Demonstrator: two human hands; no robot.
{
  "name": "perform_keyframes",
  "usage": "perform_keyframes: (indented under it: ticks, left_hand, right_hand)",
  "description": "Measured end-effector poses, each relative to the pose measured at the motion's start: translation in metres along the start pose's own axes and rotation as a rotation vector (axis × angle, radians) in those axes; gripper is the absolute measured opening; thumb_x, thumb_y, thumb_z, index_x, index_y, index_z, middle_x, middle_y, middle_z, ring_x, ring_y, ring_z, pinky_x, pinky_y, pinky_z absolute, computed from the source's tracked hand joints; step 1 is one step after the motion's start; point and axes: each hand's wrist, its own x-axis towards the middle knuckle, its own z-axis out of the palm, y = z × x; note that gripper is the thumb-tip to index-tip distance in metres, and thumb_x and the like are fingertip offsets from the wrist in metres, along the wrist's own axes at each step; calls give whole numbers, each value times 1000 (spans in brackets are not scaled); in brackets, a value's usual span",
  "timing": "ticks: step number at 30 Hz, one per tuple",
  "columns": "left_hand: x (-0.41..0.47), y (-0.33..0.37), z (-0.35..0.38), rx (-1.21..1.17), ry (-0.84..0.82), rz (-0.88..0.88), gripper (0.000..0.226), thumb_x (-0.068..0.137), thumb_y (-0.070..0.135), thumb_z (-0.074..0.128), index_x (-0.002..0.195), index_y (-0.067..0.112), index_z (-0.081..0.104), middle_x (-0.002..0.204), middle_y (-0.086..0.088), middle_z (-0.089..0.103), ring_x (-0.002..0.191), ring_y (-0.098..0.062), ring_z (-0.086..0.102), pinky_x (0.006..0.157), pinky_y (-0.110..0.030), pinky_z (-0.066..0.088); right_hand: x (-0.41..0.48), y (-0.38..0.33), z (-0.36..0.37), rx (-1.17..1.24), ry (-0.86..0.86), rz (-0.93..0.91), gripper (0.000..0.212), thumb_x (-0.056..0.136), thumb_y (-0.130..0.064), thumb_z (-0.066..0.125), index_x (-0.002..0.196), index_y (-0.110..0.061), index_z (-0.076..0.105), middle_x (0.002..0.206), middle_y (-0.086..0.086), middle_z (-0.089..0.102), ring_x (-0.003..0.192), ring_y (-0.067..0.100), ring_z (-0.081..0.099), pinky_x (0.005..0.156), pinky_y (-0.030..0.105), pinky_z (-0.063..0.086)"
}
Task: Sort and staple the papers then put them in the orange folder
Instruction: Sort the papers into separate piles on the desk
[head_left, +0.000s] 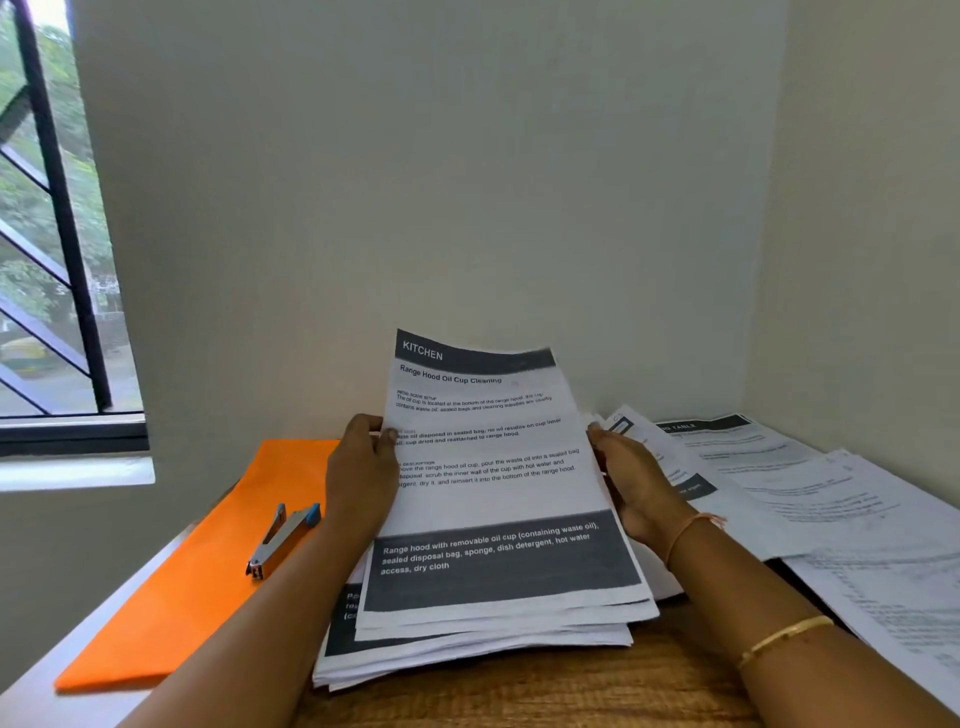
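While the paper stack (483, 642) rests on the table (571, 693), its top sheets (483, 467) are held tilted up: the left hand (361, 467) pinches their left edge, the right hand (634, 486) grips the right. Left of the stack, the stapler (283, 540) lies on the orange folder (197, 587); loose papers (779, 483) spread to its right.

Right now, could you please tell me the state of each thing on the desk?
top sheet: far end raised, pinched at both side edges.
paper stack: lying flat, edges uneven.
orange folder: closed, flat.
stapler: lying on the orange folder, untouched.
loose papers: spread, overlapping.
left hand: grips the top sheet's left edge.
right hand: holds its right edge.
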Motion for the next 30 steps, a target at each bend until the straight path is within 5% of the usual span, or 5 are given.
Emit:
perform_keyframes:
  ticks: [3,6,13,19,30]
  left_hand:
    - [-1,3,0,-13,10,14,17,99,19,44,110,8,52,103,-8,65,75,-11,54,54,-15,35]
    - [0,3,-1,-66,-5,-1,15,98,19,48,111,12,51,95,-2,65,71,-6,56,55,-15,38]
    - [1,-3,-8,383,-222,-91,53,90,23,62,134,11,36,120,-12,58,102,-23,53,78,-30,39]
    - [-3,-5,-7,686,-506,-87,80,78,46,71,137,13,28,132,-9,50,118,-24,50,93,-33,43]
    - [3,-4,-12,597,-299,-179,81,73,22,80,137,12,31,128,-18,43,115,-35,50,89,-37,43]
  right_hand:
    - [1,1,0,91,-74,110,41,97,-48,41,101,-16,65,98,12,71,91,31,66,85,43,52]
    - [1,1,-1,-78,-146,118,26,96,-18,52,118,-6,59,112,17,67,104,36,62,96,50,48]
    - [6,-5,-38,-997,317,-207,37,92,-8,40,125,-13,57,125,14,58,107,34,55,87,33,42]
    - [15,0,-65,-1065,391,-155,40,93,-8,41,131,-13,53,125,12,58,106,31,56,78,29,40]
    - [24,7,-67,-1067,385,-175,37,94,-9,42,129,-10,55,123,13,60,100,29,57,76,27,40]
